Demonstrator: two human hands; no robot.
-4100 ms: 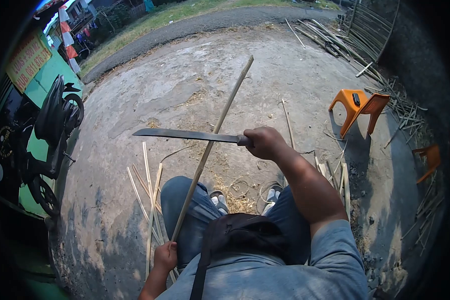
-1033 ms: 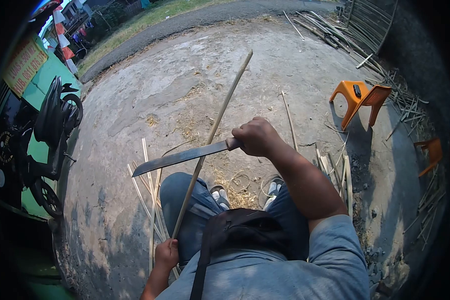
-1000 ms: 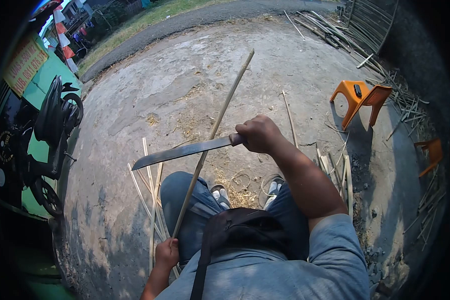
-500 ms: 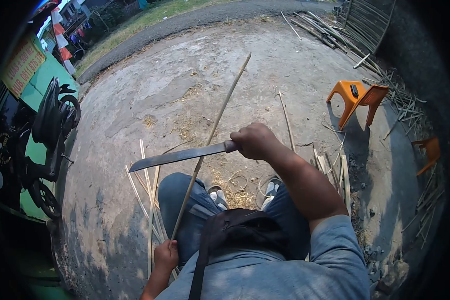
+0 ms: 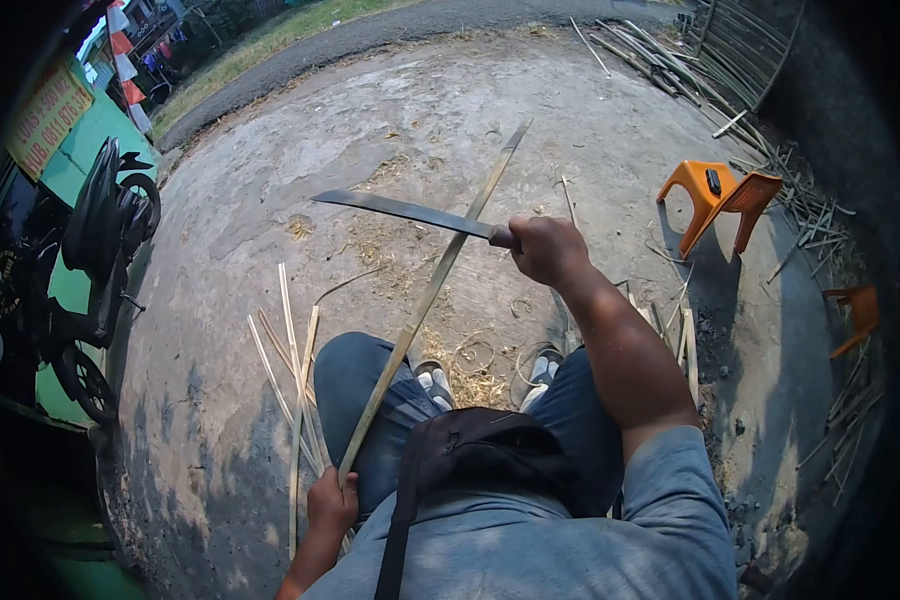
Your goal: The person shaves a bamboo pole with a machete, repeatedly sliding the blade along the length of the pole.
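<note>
My right hand (image 5: 550,250) is closed round the handle of a long machete (image 5: 410,209), whose blade points left and crosses the upper part of a bamboo strip (image 5: 425,305). The strip slants from near my left thigh up and away to the right. Its lower end is gripped in my left hand (image 5: 332,500), fingers wrapped round it. Beside my left knee several thin pale strips (image 5: 298,400) lie fanned out. Whether the blade touches the strip is hard to tell.
An orange plastic chair (image 5: 705,215) with a small black object on its seat stands at the right. Bamboo pieces (image 5: 660,65) lie at the back right. More strips (image 5: 690,350) are beside my right knee. A motorcycle (image 5: 95,250) is parked at the left.
The machete and my right hand have moved up and to the right, farther along the strip. The strip leans more to the right and shows a wider face.
</note>
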